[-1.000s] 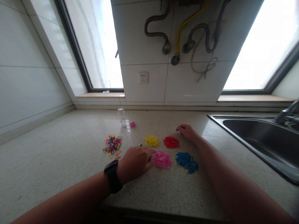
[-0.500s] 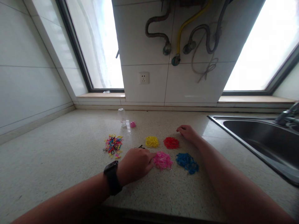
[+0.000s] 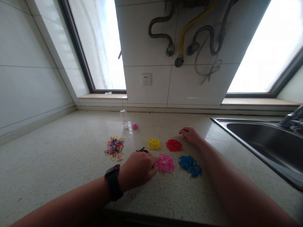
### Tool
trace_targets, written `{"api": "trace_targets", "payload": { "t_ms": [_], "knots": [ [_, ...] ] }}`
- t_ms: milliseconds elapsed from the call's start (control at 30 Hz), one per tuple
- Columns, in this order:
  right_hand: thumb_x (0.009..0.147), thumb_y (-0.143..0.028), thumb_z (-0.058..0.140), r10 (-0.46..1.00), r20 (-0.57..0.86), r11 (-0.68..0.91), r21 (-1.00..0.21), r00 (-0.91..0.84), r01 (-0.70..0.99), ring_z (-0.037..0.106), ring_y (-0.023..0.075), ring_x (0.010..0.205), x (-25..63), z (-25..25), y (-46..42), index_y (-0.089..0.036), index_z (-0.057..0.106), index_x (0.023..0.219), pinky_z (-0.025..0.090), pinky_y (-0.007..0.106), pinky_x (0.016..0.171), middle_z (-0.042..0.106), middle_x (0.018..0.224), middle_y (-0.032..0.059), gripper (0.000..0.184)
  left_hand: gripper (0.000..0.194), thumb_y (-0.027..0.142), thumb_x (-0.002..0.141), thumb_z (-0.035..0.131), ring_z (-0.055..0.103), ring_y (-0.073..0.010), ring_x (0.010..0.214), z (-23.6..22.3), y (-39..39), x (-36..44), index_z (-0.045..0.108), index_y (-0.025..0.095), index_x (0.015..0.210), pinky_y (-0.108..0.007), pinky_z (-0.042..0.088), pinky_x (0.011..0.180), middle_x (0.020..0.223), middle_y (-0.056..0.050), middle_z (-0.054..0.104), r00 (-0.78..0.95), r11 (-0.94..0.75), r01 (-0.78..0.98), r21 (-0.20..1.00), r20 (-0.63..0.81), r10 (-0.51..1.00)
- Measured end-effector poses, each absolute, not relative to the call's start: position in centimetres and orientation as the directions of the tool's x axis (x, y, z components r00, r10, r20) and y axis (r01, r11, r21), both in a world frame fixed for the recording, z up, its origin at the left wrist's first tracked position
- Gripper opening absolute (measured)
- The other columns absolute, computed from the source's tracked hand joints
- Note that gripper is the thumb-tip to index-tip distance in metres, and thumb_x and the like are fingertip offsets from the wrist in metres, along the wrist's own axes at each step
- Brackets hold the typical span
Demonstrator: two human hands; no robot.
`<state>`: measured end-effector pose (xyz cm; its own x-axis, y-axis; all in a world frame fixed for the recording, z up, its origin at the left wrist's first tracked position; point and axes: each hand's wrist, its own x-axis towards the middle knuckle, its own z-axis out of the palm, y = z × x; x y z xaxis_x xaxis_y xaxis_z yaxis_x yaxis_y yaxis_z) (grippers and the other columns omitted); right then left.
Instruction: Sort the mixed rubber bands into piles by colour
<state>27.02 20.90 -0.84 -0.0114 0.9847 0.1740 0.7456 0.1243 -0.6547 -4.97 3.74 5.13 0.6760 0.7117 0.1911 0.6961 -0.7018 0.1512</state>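
Observation:
My left hand (image 3: 139,168), with a black watch (image 3: 114,183) on its wrist, has its index finger stretched to the near-left edge of a pile of pink rubber bands (image 3: 165,163). Its thumb is apart below, and nothing shows between them. Black bands (image 3: 142,150) lie just beyond its knuckles, partly hidden. My right hand (image 3: 190,135) rests on the counter behind the red bands (image 3: 174,145), fingers curled in, no object visible in it. Yellow bands (image 3: 154,144) and blue bands (image 3: 190,166) form separate piles around the pink one.
A mixed-colour heap of bands (image 3: 115,146) lies to the left on the speckled counter (image 3: 71,164). Behind it stand a small clear bottle (image 3: 123,119) and a pink cap (image 3: 134,126). A steel sink (image 3: 265,132) is set in at the right.
My left hand has shifted very slightly, showing more of the black bands behind it. My right hand stays where it was; the view has moved a little.

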Motion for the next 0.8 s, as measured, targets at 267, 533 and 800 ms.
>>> {"api": "trace_targets", "payload": {
  "t_ms": [267, 533, 800],
  "knots": [
    [0.08, -0.039, 0.051, 0.984, 0.177, 0.131, -0.657, -0.017, 0.742, 0.048, 0.0131, 0.052, 27.0, -1.0, 21.0, -0.015, 0.074, 0.086, 0.032, 0.026, 0.051, 0.055, 0.055, -0.0015, 0.034, 0.024, 0.018, 0.088, 0.051, 0.065, -0.0188, 0.076, 5.8, 2.0, -4.2, 0.069, 0.021, 0.103, -0.03, 0.046, 0.068, 0.086, -0.004, 0.071, 0.686, -0.721, 0.648, 0.246, 0.221, 0.693],
    [0.079, -0.039, 0.05, 0.984, 0.175, 0.137, -0.661, -0.026, 0.738, 0.049, 0.0133, 0.053, 26.7, -0.4, 20.4, -0.015, 0.074, 0.085, 0.032, 0.026, 0.052, 0.055, 0.056, -0.0014, 0.035, 0.028, 0.023, 0.087, 0.062, 0.066, -0.0134, 0.072, 3.1, -1.3, -2.5, 0.064, 0.023, 0.115, -0.024, 0.045, 0.061, 0.084, 0.003, 0.072, 0.903, -0.892, 0.279, 0.355, 0.22, 0.37],
    [0.079, -0.04, 0.05, 0.986, 0.165, 0.124, -0.648, -0.021, 0.752, 0.049, 0.0137, 0.054, 26.7, -0.2, 20.3, -0.015, 0.075, 0.086, 0.032, 0.026, 0.052, 0.056, 0.056, -0.0014, 0.035, 0.019, 0.034, 0.1, 0.05, 0.055, -0.012, 0.063, 0.2, -1.3, -2.3, 0.062, 0.023, 0.109, -0.028, 0.033, 0.047, 0.076, 0.005, 0.066, 0.937, -0.987, 0.086, 0.132, 0.326, 0.126]
  ]
}}
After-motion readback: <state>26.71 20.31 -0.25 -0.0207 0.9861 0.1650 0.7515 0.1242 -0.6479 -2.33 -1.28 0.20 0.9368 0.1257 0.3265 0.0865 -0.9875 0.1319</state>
